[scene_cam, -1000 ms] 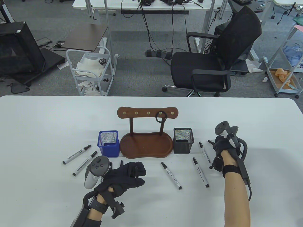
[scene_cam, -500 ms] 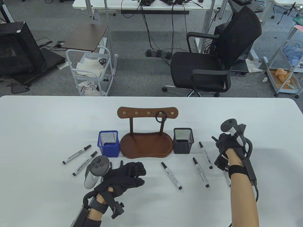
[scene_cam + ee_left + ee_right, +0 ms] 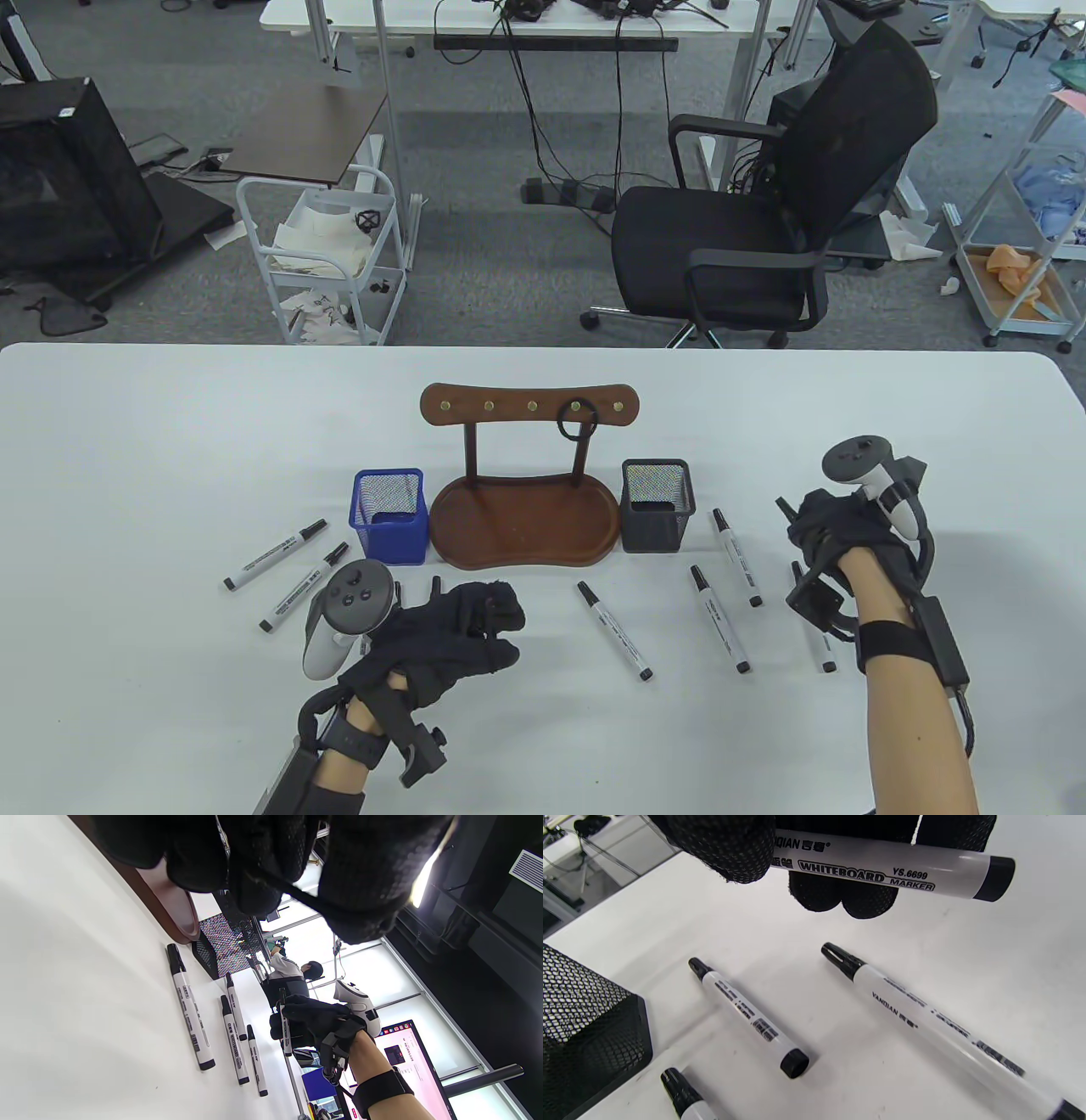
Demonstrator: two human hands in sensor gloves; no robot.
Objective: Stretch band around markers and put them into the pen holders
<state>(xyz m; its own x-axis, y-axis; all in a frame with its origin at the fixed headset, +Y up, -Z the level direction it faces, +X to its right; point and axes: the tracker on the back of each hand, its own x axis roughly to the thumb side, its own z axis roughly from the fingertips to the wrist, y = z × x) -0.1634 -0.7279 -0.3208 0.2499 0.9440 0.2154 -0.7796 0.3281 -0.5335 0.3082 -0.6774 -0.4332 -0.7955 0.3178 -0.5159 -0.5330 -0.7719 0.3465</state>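
My right hand (image 3: 806,525) grips a white whiteboard marker (image 3: 882,866) with a black cap and holds it above the table, right of the black mesh pen holder (image 3: 656,507). My left hand (image 3: 496,626) rests near the front, its fingers curled; a thin black band (image 3: 297,896) looks stretched across them. Loose markers lie on the table: two at the left (image 3: 276,556), one in the middle (image 3: 615,631), two right of centre (image 3: 719,620) and one beside my right wrist (image 3: 823,649). A blue mesh holder (image 3: 390,515) stands left of the tray.
A brown wooden rack (image 3: 530,406) with brass pegs stands over a kidney-shaped tray (image 3: 524,526) between the holders; a black band (image 3: 577,422) hangs on one peg. An office chair (image 3: 764,212) and a white cart (image 3: 327,263) stand beyond the table's far edge.
My right hand has moved right and a little nearer with the marker in it, uncovering another marker that lies on the table by the wrist. The left hand has stayed still.
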